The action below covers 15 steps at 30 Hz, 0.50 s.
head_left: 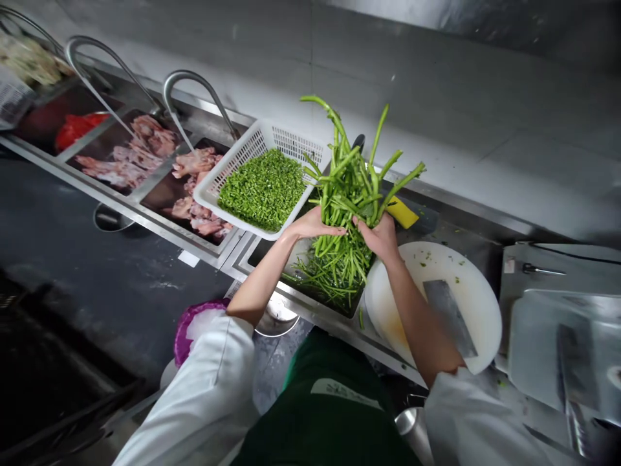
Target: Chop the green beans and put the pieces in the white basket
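Observation:
Between my two hands a thick bunch of long green vegetable stems [352, 188] stands upright, its ends fanning out toward the wall. My left hand [314, 223] grips the bunch from the left side, thumb laid across the front. On the right side my right hand [377, 236] is closed around the same stems. Below them, more loose green stems [339, 275] lie in the sink basin [310, 294]. Just left of the bunch, a white plastic basket [208, 188] holds finely chopped greens [266, 188].
Right of the sink lies a round white cutting board [478, 291] with a cleaver [449, 317] on it. A yellow item [402, 212] sits behind. Raw meat [130, 155] fills basins at left under curved faucets [198, 77]. A second knife [572, 388] rests far right.

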Each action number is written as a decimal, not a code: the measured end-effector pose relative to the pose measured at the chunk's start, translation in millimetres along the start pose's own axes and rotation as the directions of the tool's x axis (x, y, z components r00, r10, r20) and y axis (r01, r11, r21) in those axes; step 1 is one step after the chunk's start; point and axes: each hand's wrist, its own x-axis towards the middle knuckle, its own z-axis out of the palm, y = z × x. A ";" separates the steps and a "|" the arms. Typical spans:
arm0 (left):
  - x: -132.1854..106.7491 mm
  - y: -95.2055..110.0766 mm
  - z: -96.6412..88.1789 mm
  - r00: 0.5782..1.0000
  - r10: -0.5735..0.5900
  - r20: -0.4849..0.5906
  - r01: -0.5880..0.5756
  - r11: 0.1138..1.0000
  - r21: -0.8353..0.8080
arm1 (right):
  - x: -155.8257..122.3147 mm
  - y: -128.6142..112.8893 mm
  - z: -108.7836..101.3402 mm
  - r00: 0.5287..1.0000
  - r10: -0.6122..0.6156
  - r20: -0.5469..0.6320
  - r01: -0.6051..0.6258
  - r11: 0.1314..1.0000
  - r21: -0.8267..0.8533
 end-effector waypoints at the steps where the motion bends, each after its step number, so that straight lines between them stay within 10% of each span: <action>1: 1.1 3.1 1.0 1.000 0.005 0.003 -0.005 1.000 -0.015 | 1.0 -2.6 3.3 1.000 -0.029 0.011 0.029 0.999 0.024; 6: 7.7 4.5 18.5 0.998 0.065 0.003 -0.064 0.994 -0.088 | 12.9 -7.5 22.6 0.999 -0.051 -0.007 0.051 0.965 0.257; 15: 7.5 14.6 42.4 0.987 0.142 -0.072 -0.121 0.962 0.243 | -13.6 11.2 37.6 0.944 0.118 -0.309 0.010 0.923 0.384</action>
